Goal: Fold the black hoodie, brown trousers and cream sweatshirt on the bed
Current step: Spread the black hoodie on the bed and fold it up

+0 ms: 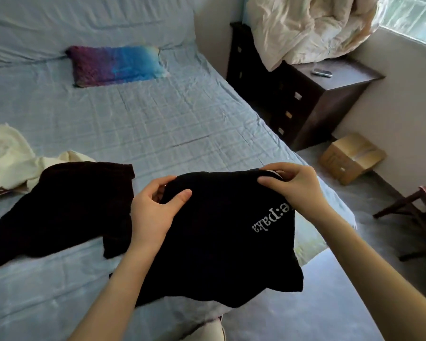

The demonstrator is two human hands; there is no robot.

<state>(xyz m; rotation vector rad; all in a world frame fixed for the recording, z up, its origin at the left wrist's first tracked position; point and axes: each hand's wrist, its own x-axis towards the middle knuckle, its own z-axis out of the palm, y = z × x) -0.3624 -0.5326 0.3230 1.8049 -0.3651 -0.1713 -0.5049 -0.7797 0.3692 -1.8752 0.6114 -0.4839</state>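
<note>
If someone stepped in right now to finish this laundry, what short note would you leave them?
Left hand and right hand each grip the black hoodie by its top edge, above the near corner of the bed.
Brown trousers lie unfolded on the bed, left of it; cream sweatshirt is crumpled at the far left.
Done: nothing folded and set down.
Left: all three garments.

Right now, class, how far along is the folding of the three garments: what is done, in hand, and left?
Done: nothing; no neatly folded garment lies on the bed. In hand: the left hand and right hand grip the top edge of the black hoodie, holding it up. Left: the brown trousers lie spread flat and unfolded, and the cream sweatshirt lies crumpled at the left edge.
</note>
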